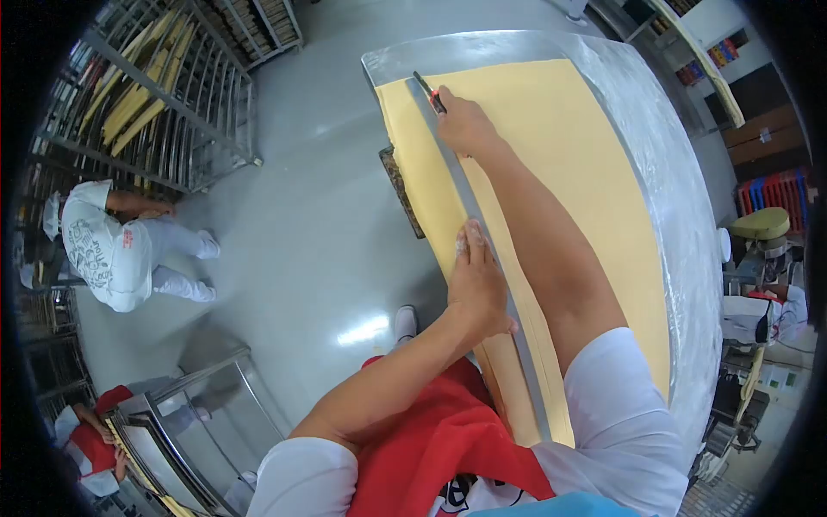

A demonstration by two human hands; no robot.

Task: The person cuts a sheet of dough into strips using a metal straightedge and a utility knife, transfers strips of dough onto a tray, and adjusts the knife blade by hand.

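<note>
Yellow sheet (568,146) lies flat on the metal surface (482,49), with a long grey straightedge (469,195) laid lengthwise near its left side. The left hand (479,284), held open with fingers extended and thumb spread, presses on the straightedge's middle stretch. The right hand (465,122) is curled around a red-and-black cutter (437,101), its tip pointing away beside the straightedge's far end.

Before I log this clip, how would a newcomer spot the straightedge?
Find the table bearing the large yellow sheet. Near the sheet's left edge, under the left hand, lies the straightedge. It is the long, narrow gray strip, far longer than the small tool in the right hand.
</note>
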